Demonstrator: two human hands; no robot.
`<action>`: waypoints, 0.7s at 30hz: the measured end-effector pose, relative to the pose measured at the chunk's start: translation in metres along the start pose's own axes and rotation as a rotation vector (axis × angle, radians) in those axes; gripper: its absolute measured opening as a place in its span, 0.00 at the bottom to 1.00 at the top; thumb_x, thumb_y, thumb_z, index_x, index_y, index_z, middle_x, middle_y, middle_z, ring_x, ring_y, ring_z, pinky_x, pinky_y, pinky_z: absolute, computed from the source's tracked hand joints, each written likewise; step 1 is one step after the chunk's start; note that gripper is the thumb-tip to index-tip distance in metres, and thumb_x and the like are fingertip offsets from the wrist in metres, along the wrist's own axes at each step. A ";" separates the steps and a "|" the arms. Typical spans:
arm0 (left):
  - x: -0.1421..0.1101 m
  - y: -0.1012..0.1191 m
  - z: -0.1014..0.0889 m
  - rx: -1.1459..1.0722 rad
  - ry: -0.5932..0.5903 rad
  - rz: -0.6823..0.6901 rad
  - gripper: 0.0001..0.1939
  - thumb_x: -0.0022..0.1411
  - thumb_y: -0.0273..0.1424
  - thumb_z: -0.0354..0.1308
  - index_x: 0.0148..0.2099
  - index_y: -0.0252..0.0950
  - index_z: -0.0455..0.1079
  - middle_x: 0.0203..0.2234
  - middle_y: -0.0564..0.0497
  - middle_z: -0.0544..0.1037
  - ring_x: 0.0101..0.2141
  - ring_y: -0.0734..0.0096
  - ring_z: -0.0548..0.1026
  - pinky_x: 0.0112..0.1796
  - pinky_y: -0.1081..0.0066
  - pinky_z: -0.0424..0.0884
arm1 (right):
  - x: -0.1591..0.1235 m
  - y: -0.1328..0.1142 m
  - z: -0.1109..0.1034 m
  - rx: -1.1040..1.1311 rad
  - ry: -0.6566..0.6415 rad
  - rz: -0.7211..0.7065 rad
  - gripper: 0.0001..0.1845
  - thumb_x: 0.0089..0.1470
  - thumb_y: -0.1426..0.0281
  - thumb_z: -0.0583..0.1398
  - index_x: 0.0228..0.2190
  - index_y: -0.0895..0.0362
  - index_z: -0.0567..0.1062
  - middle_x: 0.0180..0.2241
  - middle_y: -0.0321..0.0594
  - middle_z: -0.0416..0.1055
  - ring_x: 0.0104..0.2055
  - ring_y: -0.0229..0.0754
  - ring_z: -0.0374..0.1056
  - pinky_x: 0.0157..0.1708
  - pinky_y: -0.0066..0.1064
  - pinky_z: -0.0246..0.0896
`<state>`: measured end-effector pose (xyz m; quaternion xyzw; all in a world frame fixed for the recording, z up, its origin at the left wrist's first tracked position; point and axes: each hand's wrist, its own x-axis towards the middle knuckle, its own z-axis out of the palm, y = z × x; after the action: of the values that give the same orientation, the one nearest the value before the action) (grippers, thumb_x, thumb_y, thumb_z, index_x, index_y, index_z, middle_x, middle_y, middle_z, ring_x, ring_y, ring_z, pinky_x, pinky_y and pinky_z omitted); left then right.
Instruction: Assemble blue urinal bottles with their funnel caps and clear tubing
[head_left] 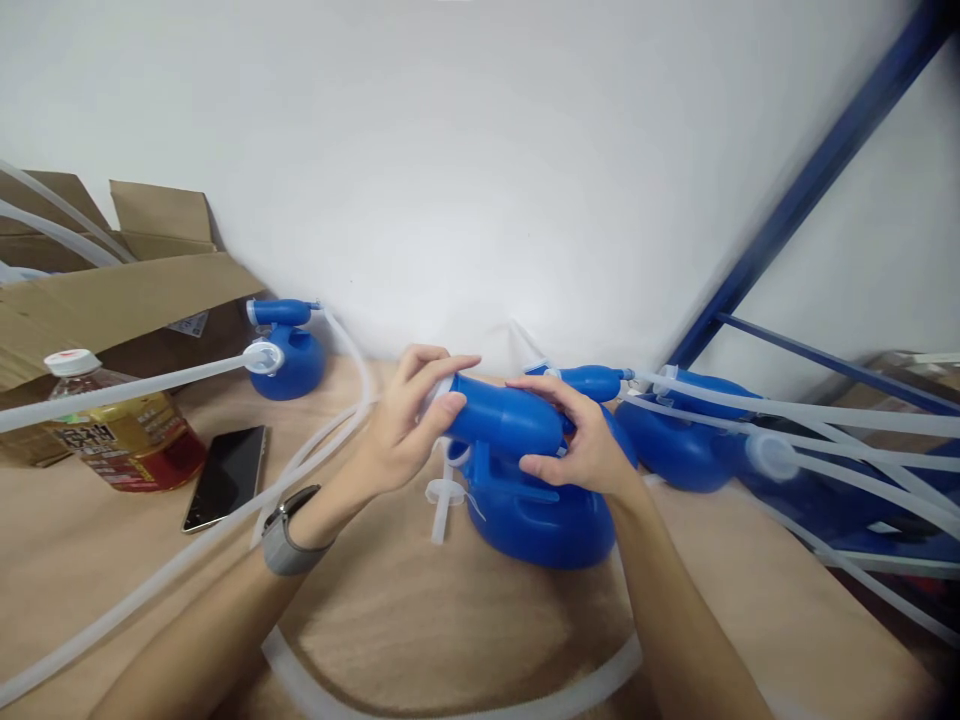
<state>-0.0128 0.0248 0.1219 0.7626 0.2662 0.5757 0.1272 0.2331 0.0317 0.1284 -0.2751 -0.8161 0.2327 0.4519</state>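
Note:
In front of me a blue plastic urinal bottle (540,535) stands on the table. Across its top lies a rounded blue urinal cup (506,418) with a pale rim at its left end. My left hand (409,425) is closed around that rimmed end, thumb in front and fingers over the top. At the other end, my right hand (581,440) grips the cup between thumb and fingers. A white cap (445,491) with a short tube hangs at the bottle's left side. Where the cup meets the bottle on the right is hidden by my right hand.
Similar blue bottles stand at the left (289,365) and right (682,440), with white hoses (202,545) trailing from them. Left are a cardboard box (165,215), a drink bottle (124,430) and a phone (226,478). A blue metal frame (810,180) rises at right.

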 end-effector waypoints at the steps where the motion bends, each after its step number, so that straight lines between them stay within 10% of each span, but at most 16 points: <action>1: -0.003 0.000 0.002 -0.026 -0.024 -0.009 0.21 0.78 0.44 0.46 0.61 0.41 0.72 0.50 0.44 0.73 0.52 0.60 0.74 0.56 0.56 0.74 | 0.000 0.001 0.001 0.005 0.005 -0.008 0.36 0.46 0.56 0.74 0.55 0.51 0.76 0.56 0.46 0.77 0.55 0.56 0.76 0.53 0.43 0.74; 8: -0.008 0.009 0.008 -0.094 -0.137 -0.034 0.29 0.66 0.42 0.66 0.65 0.41 0.63 0.58 0.41 0.73 0.57 0.51 0.74 0.59 0.53 0.70 | 0.001 -0.002 -0.001 -0.034 -0.001 -0.029 0.35 0.48 0.54 0.72 0.56 0.50 0.77 0.56 0.45 0.79 0.57 0.59 0.76 0.57 0.47 0.72; 15: -0.004 0.018 0.008 -0.036 -0.092 0.069 0.22 0.69 0.32 0.60 0.63 0.40 0.65 0.56 0.41 0.76 0.56 0.53 0.75 0.58 0.53 0.71 | 0.003 0.001 0.008 -0.015 -0.039 -0.056 0.37 0.46 0.50 0.72 0.56 0.51 0.79 0.57 0.45 0.79 0.61 0.62 0.73 0.63 0.51 0.66; 21: -0.008 0.015 0.013 -0.150 -0.002 -0.118 0.25 0.67 0.38 0.65 0.62 0.40 0.65 0.53 0.43 0.77 0.52 0.56 0.78 0.55 0.57 0.73 | 0.004 0.001 0.012 -0.003 0.036 -0.101 0.37 0.48 0.48 0.71 0.57 0.51 0.78 0.58 0.45 0.78 0.59 0.61 0.75 0.61 0.50 0.69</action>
<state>0.0018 0.0095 0.1196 0.7344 0.2667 0.5848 0.2181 0.2212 0.0334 0.1248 -0.2383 -0.8209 0.2035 0.4775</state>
